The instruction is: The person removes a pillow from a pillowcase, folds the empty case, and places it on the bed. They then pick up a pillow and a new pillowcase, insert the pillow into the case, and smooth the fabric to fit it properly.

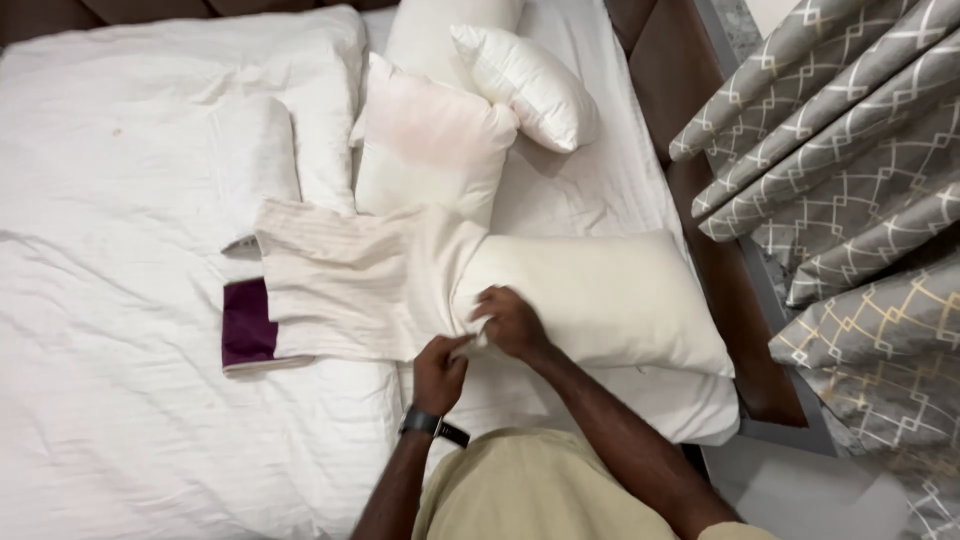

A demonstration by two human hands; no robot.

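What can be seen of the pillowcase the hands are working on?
The pillowcase is cream, faintly striped fabric with a dark purple band at its closed left end. It lies flat and wrinkled across the white bed, its open end drawn a short way over the cream pillow. The left hand and the right hand both pinch its bunched edge at the pillow's near corner.

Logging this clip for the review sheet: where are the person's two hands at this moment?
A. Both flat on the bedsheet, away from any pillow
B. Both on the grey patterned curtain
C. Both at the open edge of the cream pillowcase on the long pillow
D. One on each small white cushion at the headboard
C: the left hand and right hand both grip the cream pillowcase edge where it meets the long pillow.
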